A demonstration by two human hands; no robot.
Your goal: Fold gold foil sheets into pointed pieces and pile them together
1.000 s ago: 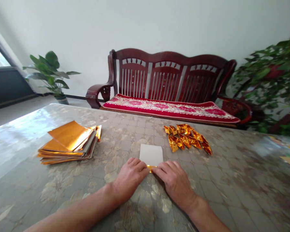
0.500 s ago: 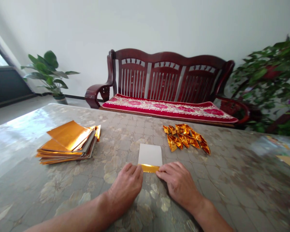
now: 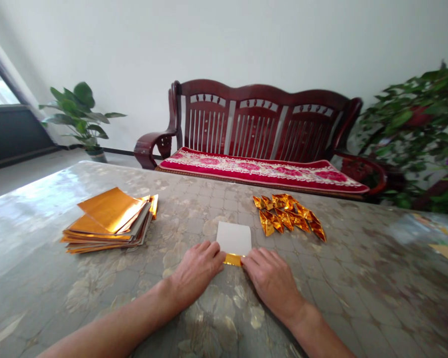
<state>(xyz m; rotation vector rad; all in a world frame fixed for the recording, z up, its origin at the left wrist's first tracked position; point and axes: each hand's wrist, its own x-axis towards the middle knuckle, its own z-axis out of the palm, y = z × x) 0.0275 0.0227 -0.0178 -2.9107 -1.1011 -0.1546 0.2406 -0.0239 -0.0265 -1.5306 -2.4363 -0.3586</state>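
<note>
Folding a paper sheet (image 3: 234, 238) on the table (image 3: 343, 283): its near edge is turned up and over, making a narrow gold strip (image 3: 233, 260) with the white back showing above it. Left hand (image 3: 196, 274) and right hand (image 3: 272, 283) lie flat at either end of the strip, fingers extended and pressing down, not closed around the paper. Left fingertips (image 3: 220, 254) rest on the sheet's corner; right fingertips (image 3: 246, 264) reach the strip's other end (the hands nearly meet there). Judged from this, the crease is the step in hand, and another fold would call for a firm, square edge first.

The sheet sits centered just ahead of the hands, its strip running crosswise to the forearms' reach, and the sheet's far edge points away from the person. To the left lies a stack of gold sheets (image 3: 108, 221); to the right, a cluster of folded gold triangles (image 3: 287, 216).
</note>
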